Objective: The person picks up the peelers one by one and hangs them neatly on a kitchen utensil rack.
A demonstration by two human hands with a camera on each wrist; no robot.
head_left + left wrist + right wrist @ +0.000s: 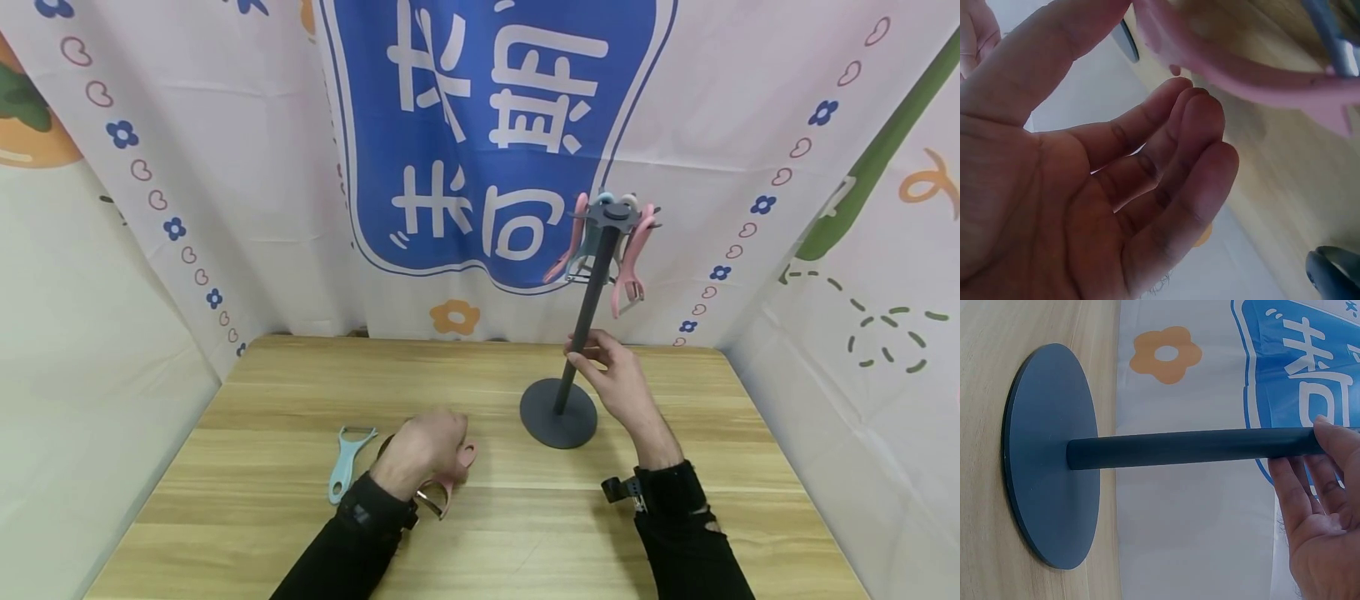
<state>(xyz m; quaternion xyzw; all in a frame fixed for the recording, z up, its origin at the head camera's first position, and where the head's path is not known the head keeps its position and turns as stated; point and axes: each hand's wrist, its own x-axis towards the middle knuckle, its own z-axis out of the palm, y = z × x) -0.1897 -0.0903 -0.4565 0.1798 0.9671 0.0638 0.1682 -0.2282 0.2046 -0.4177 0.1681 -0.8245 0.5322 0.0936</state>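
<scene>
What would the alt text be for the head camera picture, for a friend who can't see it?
A person's right hand holds the pole of a dark stand hung with peelers, on a wooden table, while the left hand is over a pink peeler. A light blue peeler lies farther left; a patterned white curtain hangs behind.
</scene>
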